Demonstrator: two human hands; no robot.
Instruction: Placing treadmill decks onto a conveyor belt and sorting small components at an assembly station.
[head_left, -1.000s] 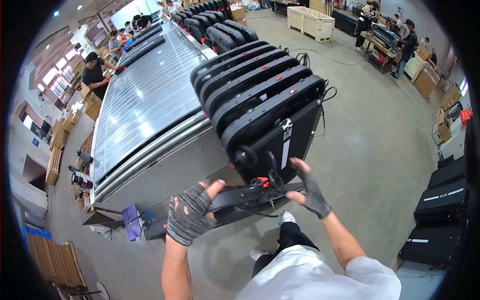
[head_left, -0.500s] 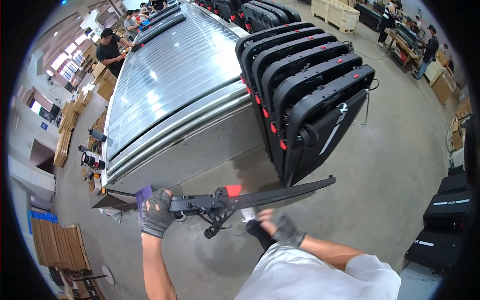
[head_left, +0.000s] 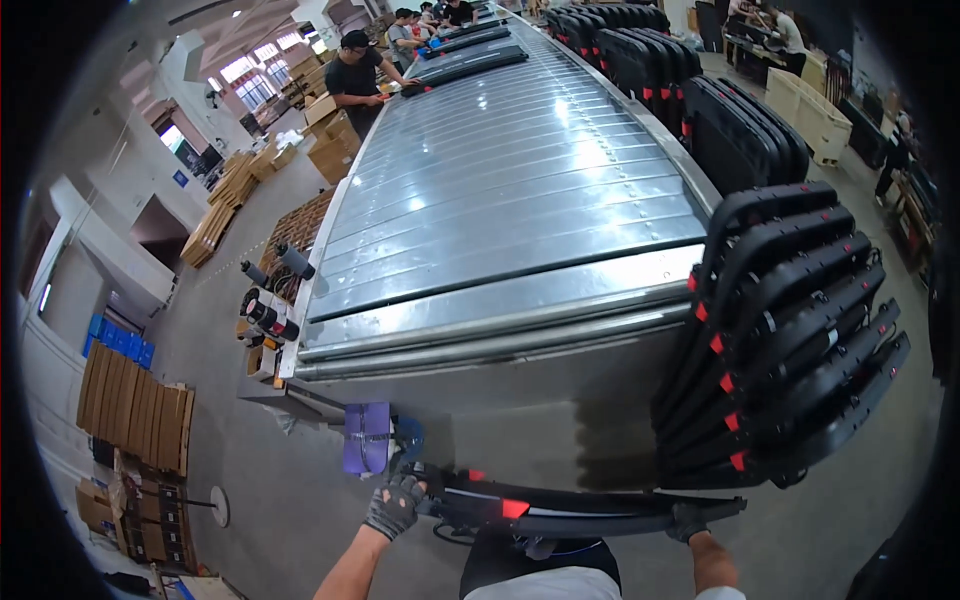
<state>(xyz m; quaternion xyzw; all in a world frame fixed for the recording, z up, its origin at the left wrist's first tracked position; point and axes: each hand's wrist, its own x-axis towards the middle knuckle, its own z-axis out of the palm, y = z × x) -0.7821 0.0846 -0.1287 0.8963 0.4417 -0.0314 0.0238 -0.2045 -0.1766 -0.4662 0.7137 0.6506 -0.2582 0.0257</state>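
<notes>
A long, flat black treadmill-like unit [head_left: 590, 515] with red corner pieces is held level, edge-on, in front of my body. Wrapped around its left end is my left hand [head_left: 397, 505], in a grey glove with bare patches on the back. Near the other end my right hand [head_left: 687, 522], also gloved, grips the unit from the near side; its fingers are partly hidden behind the black edge. Dark cables hang under the unit's left part. Ahead of it stands the near end of a long metal conveyor table [head_left: 500, 345].
Several similar black units [head_left: 800, 330] lean upright in a row at the right of the table. A purple box [head_left: 367, 438] lies on the floor by the table's near left corner. Bottles [head_left: 270, 318] stand at its left edge. A co-worker [head_left: 357, 80] works farther along.
My right hand, apart from the unit before, now grips its right end. The unit has come closer to my body. My view has turned left, so the table and leaning units appear farther right.
</notes>
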